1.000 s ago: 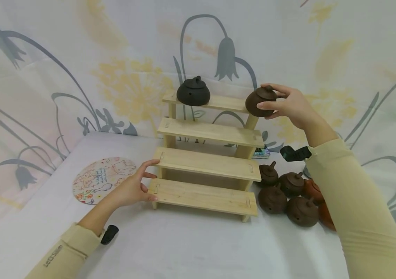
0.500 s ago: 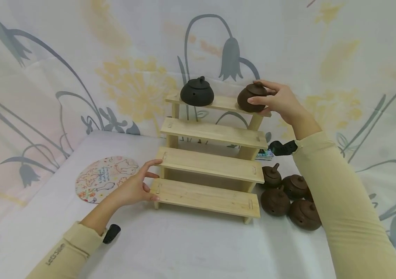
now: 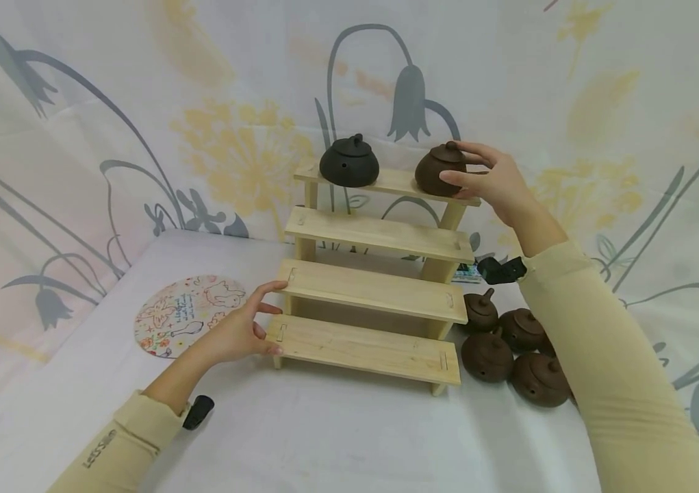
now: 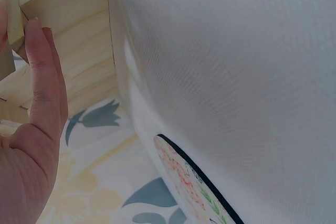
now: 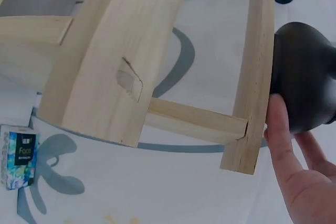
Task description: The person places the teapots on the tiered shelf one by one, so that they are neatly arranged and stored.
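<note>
A stepped wooden display stand (image 3: 374, 287) rises in tiers in the middle of the head view. On its top board, toward the right end, sits a brown clay teapot (image 3: 432, 174). My right hand (image 3: 500, 185) is at its right side, fingers extended and spread. In the right wrist view fingertips (image 5: 277, 106) touch the dark pot low on its body. A black teapot (image 3: 349, 164) stands left of it on the same board. My left hand (image 3: 235, 335) holds the stand's left end, thumb on the lowest board and forefinger at the board above.
Several brown teapots (image 3: 487, 356) cluster on the white cloth right of the stand, partly hidden by my right sleeve. A round printed mat (image 3: 185, 315) lies left. A small printed packet (image 5: 20, 156) is behind the stand. Flowered fabric hangs at the back.
My right hand has brought the brown teapot leftward and down onto the top board. Its fingers have since loosened and drawn slightly right. The left hand keeps its place on the stand.
</note>
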### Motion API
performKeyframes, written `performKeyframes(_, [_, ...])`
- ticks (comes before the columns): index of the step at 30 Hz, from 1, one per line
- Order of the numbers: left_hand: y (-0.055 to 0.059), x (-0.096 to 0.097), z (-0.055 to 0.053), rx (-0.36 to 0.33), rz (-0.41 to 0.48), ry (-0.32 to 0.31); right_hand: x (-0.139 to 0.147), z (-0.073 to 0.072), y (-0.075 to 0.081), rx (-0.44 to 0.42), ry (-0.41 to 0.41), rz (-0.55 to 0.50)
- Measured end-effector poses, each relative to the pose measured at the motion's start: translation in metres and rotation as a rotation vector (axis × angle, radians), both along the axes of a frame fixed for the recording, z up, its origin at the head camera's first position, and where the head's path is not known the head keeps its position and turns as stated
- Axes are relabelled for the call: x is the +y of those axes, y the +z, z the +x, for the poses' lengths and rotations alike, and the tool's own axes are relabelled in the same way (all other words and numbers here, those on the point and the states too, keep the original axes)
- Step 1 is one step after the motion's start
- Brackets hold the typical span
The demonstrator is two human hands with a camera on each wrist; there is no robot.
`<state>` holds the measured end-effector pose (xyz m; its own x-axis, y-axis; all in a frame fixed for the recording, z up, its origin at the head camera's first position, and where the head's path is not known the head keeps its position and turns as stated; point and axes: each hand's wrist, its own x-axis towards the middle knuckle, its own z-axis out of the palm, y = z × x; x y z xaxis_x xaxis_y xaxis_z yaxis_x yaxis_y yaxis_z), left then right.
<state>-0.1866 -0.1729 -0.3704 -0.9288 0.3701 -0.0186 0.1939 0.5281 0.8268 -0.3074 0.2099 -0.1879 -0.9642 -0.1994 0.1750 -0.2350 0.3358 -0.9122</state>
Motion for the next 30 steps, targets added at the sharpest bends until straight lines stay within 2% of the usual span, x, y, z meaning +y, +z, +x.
performKeyframes(3, [0.001, 0.000, 0.000, 0.003, -0.005, 0.000, 0.003, 0.005, -0.001, 0.025, -0.014, 0.002])
performKeyframes(10, [0.000, 0.002, 0.000, 0.004, -0.004, -0.010, 0.019, 0.018, -0.010, 0.075, -0.087, 0.112])
performKeyframes(15, [0.000, 0.002, -0.002, 0.012, -0.004, -0.019, 0.031, 0.028, -0.018, 0.115, -0.113, 0.153])
performKeyframes(30, [0.002, 0.003, -0.002, -0.002, 0.010, -0.024, 0.069, 0.066, -0.044, 0.150, -0.136, 0.182])
